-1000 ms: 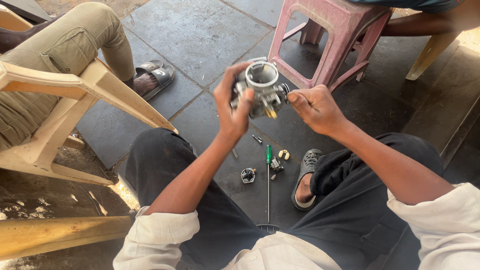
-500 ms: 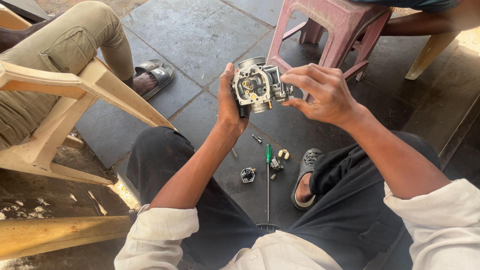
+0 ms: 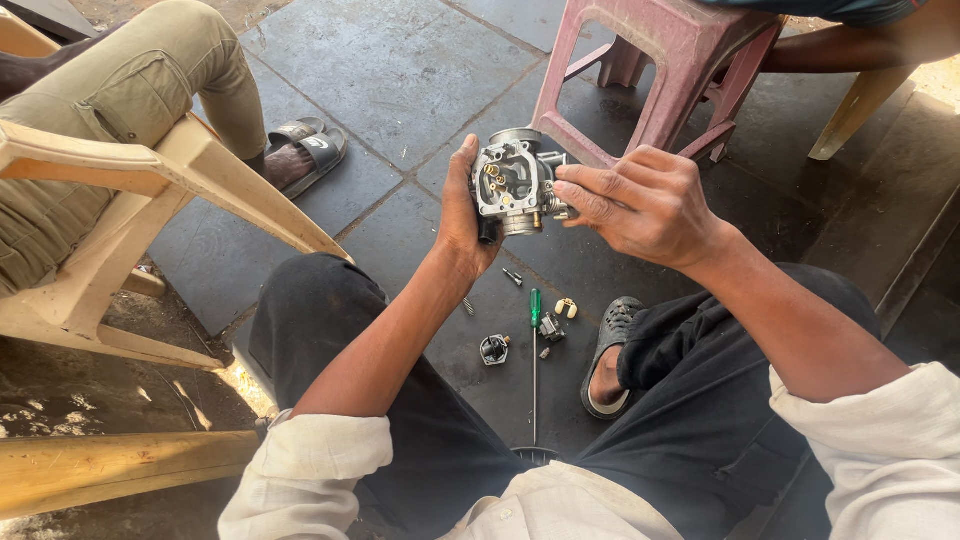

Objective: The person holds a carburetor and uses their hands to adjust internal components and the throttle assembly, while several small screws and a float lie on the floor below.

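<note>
Our left hand (image 3: 462,225) is wrapped around a grey metal carburettor body (image 3: 512,183), thumb up its near side, open face turned toward us; our right hand (image 3: 640,203) closes its fingertips (image 3: 572,190) on the far side. The part sits in the air between our knees, above the dark stone floor (image 3: 400,70). Below it lie a green-handled screwdriver (image 3: 535,350), a small pale float piece (image 3: 566,308), a dark round fitting (image 3: 494,349) and loose screws (image 3: 512,276). We judge a steady left grip best, brass jets kept facing up. A pink plastic stool (image 3: 660,60) stands beyond
</note>
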